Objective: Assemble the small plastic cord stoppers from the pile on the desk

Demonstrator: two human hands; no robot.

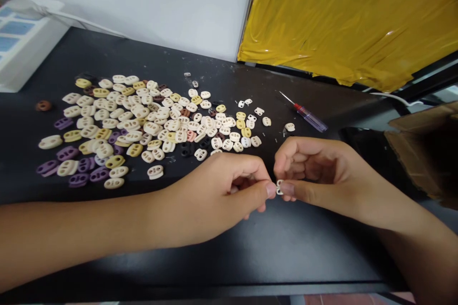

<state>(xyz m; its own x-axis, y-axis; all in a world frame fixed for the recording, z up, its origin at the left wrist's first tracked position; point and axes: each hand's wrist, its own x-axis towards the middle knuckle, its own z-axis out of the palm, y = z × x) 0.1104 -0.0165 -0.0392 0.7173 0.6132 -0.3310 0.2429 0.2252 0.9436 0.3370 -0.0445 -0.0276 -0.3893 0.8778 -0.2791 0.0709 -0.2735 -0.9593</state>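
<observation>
Both the left hand [225, 195] and right hand [341, 195] pinched one small white piece [279, 188] between narrowed fingers [270, 189], presumably for steadiness

Your left hand [227, 195] and right hand [327, 190] hold a white piece [279, 191], with loose toggles [132, 125] and a screwdriver [304, 114] on the table [307, 252].

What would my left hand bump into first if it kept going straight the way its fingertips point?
Probably the small white plastic piece with holes, pinched in your right hand. Your left hand may already be touching it; depth is hard to judge there.
</observation>
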